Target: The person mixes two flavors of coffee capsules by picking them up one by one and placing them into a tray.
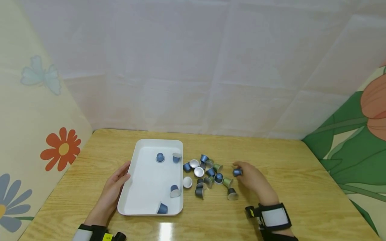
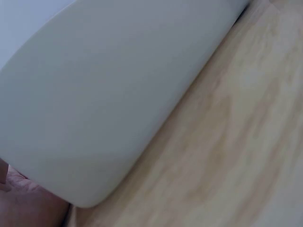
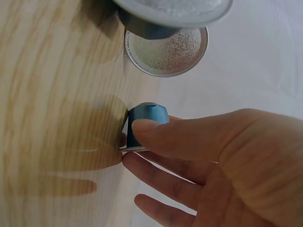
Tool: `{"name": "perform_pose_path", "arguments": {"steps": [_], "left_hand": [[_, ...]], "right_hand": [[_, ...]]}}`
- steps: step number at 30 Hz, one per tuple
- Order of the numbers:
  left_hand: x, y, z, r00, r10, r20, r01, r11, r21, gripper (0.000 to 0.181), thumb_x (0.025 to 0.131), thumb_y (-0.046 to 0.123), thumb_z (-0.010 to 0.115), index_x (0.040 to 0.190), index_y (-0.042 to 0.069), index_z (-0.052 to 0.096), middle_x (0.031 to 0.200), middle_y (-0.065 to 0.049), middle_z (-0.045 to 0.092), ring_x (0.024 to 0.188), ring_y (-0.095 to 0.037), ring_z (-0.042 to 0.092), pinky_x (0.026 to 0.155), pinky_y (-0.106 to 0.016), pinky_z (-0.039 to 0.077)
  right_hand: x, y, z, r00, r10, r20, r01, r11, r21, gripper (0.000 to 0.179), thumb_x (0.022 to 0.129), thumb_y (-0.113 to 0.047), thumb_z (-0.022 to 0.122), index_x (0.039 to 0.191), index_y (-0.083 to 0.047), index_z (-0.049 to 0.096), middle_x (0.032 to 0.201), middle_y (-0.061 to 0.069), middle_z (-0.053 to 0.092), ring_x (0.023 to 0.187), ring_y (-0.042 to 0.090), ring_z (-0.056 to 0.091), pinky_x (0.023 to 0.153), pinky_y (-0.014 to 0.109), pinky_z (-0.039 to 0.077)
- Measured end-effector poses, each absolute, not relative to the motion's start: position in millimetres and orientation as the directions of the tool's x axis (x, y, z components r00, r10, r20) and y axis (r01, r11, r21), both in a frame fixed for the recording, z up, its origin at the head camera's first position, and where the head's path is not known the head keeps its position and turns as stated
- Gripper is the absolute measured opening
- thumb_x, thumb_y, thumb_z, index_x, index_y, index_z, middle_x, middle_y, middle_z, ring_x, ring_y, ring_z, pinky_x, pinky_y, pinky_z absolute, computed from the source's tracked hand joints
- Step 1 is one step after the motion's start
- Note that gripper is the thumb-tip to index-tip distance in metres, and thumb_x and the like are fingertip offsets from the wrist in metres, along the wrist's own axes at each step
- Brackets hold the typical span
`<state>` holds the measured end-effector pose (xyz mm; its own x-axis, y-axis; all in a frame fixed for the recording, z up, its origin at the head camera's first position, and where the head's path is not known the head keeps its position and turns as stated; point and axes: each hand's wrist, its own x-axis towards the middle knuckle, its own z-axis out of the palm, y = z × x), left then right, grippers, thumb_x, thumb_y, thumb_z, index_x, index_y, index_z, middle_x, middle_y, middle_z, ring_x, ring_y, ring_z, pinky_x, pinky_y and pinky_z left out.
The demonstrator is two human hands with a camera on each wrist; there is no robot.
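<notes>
My left hand (image 1: 114,184) holds the left side of a white tray (image 1: 141,210), thumb at the rim and fingers along the outer wall. Much of that hand is hidden in the left wrist view, where the tray's wall (image 2: 104,94) fills the upper left. Between thumb and fingers, my right hand (image 1: 251,176) pinches a blue coffee capsule (image 3: 149,118), its rim down close to the wooden table. Inside the tray lie several blue capsules, among them an upright one (image 1: 160,157) and a tipped one (image 1: 162,208).
Right of the tray lies a loose pile of blue, green, black and silver-lidded capsules, including a green capsule (image 1: 227,182) and a black capsule (image 1: 232,194). A white cloth (image 1: 193,83) hangs behind the wooden table (image 1: 301,187). Printed flower panels stand at both sides.
</notes>
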<state>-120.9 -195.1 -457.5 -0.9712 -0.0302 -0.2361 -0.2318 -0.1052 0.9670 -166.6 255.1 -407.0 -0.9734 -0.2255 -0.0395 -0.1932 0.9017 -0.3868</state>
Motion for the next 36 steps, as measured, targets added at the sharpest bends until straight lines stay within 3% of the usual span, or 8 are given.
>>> {"name": "perform_pose_path", "arguments": {"steps": [12,23,30,36], "left_hand": [[-122,-194,-457,-0.974,-0.011,-0.225,-0.223,-0.111,0.969,0.055,0.106,0.014,0.043,0.158,0.012,0.024,0.163,-0.005,0.019,0.147,-0.021,0.023,0.091,-0.007,0.041],[-123,-194,-457,-0.981,-0.003,-0.196,-0.195,-0.113,0.974,0.056,0.106,0.012,0.044,0.158,0.009,0.024,0.163,-0.008,0.02,0.147,-0.023,0.022,0.092,-0.007,0.04],[-121,-196,-458,-0.981,0.004,-0.195,-0.194,-0.112,0.975,0.058,0.106,0.013,0.045,0.158,0.008,0.021,0.163,-0.008,0.018,0.147,-0.024,0.019,0.092,-0.007,0.039],[-119,-198,-458,-0.974,-0.007,-0.225,-0.223,-0.092,0.97,0.058,0.106,0.017,0.045,0.159,0.011,0.021,0.164,-0.005,0.017,0.148,-0.02,0.019,0.101,-0.012,0.036]], "right_hand": [[-157,251,-389,-0.978,-0.209,0.0,-0.19,0.89,-0.414,0.026,0.095,-0.002,0.06,0.117,0.01,0.062,0.109,0.027,0.062,0.103,0.044,0.061,0.088,0.056,0.05],[-138,213,-369,-0.965,-0.26,0.026,-0.248,0.883,-0.399,0.033,0.095,-0.005,0.063,0.127,0.004,0.059,0.117,0.018,0.06,0.101,0.031,0.062,0.083,0.046,0.054],[-123,178,-363,-0.923,-0.369,0.107,-0.383,0.864,-0.327,0.032,0.09,-0.003,0.07,0.121,-0.001,0.064,0.111,0.01,0.063,0.092,0.02,0.062,0.077,0.037,0.055],[-109,150,-365,-0.827,-0.54,0.156,-0.561,0.773,-0.295,0.033,0.089,-0.009,0.073,0.121,-0.006,0.065,0.112,0.006,0.064,0.096,0.019,0.063,0.082,0.037,0.055]]}}
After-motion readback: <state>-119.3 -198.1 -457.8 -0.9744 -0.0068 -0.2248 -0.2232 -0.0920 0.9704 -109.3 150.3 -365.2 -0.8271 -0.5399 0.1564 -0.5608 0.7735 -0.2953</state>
